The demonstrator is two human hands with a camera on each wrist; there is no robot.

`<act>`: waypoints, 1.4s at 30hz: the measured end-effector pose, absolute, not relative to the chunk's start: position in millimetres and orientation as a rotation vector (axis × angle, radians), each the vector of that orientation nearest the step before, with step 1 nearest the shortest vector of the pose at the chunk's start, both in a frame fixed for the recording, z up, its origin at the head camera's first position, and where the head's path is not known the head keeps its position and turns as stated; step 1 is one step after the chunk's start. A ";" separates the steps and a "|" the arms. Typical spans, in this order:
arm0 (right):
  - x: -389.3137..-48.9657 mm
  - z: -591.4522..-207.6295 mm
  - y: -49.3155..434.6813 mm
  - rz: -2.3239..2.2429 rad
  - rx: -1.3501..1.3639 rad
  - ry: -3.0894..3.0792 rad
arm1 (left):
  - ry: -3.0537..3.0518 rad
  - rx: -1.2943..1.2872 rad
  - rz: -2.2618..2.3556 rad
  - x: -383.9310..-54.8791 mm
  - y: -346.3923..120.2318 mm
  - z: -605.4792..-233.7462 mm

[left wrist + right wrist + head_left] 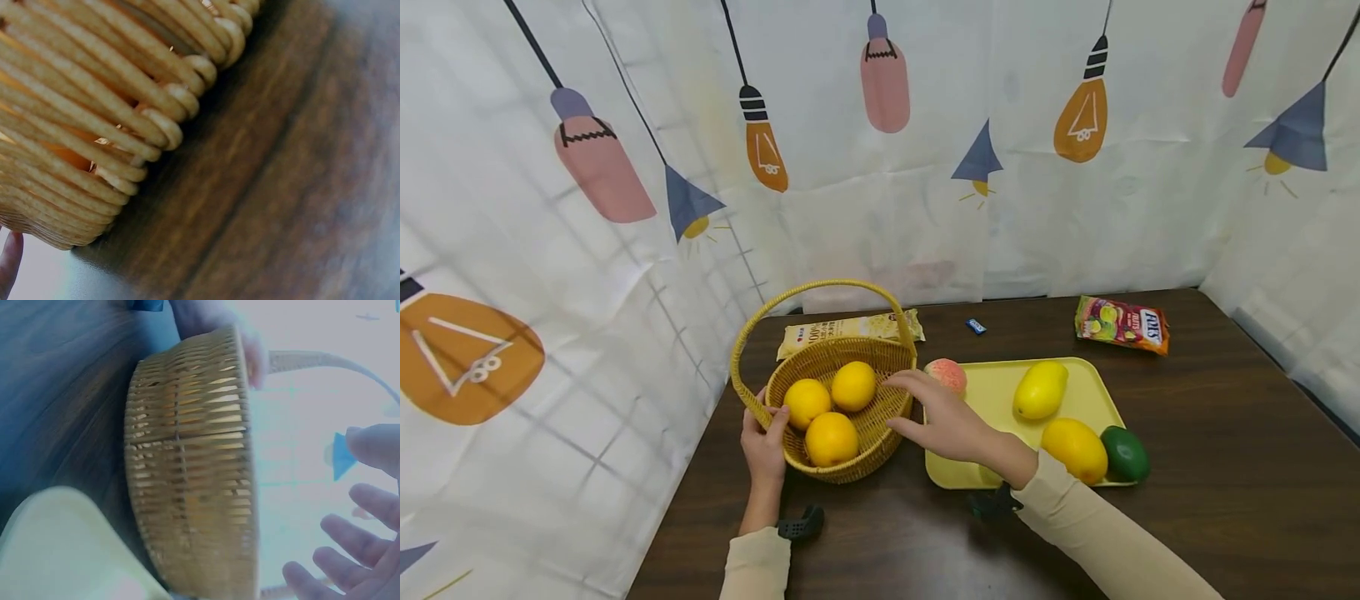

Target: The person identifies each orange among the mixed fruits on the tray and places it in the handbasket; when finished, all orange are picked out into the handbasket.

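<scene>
A woven wicker basket point(880, 454) with a tall arched handle stands on the table with three oranges point(832, 439) inside. My left hand point(765, 446) grips its left side at the foot of the handle, the thumb over the rim. Only a fingertip point(10, 262) of that hand shows in the left wrist view, beside the wicker. Above the basket's right edge is my right hand point(943, 417), fingers spread and holding nothing. The right wrist view shows its fingers point(356, 540) apart from the basket point(194, 469).
Right of the basket lies a yellow tray point(992, 392) with a peach point(946, 377), two yellow fruits point(1041, 389) and a green avocado-like fruit point(1124, 454) at its corner. Behind are a yellow snack packet point(850, 327), a small blue wrapper point(976, 327) and a colourful candy bag point(1122, 325).
</scene>
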State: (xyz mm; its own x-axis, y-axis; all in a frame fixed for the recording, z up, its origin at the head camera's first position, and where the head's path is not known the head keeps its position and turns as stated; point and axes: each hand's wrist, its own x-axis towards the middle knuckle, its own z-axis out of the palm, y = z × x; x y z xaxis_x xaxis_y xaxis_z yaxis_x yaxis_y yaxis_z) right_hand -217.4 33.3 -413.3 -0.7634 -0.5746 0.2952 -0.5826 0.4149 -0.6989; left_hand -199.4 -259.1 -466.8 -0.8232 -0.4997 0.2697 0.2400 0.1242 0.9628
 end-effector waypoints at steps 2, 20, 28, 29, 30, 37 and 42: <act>-211.9 -412.4 44.4 1.293 1.071 -2.606 | -1.854 0.251 -1.755 -199.5 -259.3 -466.2; -192.8 -432.0 151.3 1.203 0.795 -2.454 | -1.839 0.243 -1.758 -212.2 -268.8 -482.9; -199.0 -439.8 202.4 1.189 0.560 -2.541 | -1.813 0.262 -1.753 -214.8 -267.7 -491.8; -199.1 -440.6 207.8 1.183 0.539 -2.547 | -1.816 0.258 -1.747 -214.9 -267.6 -491.5; -199.1 -441.3 212.7 1.182 0.521 -2.552 | -1.817 0.254 -1.740 -215.1 -267.4 -491.1; -199.5 -449.1 230.6 1.251 0.448 -2.552 | -1.806 0.252 -1.738 -215.0 -268.2 -491.4; -197.1 -458.8 234.3 1.284 0.377 -2.625 | -1.806 0.251 -1.745 -214.3 -268.0 -492.6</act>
State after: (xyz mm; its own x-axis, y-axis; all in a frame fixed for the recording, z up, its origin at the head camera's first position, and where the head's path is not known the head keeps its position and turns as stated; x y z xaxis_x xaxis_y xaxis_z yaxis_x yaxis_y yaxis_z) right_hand -197.1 234.3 -458.8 -0.9485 -0.1414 0.2835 -0.3106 0.5915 -0.7441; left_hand -214.3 -268.0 -492.6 -0.7972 -0.5299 0.2894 0.2713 0.1139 0.9557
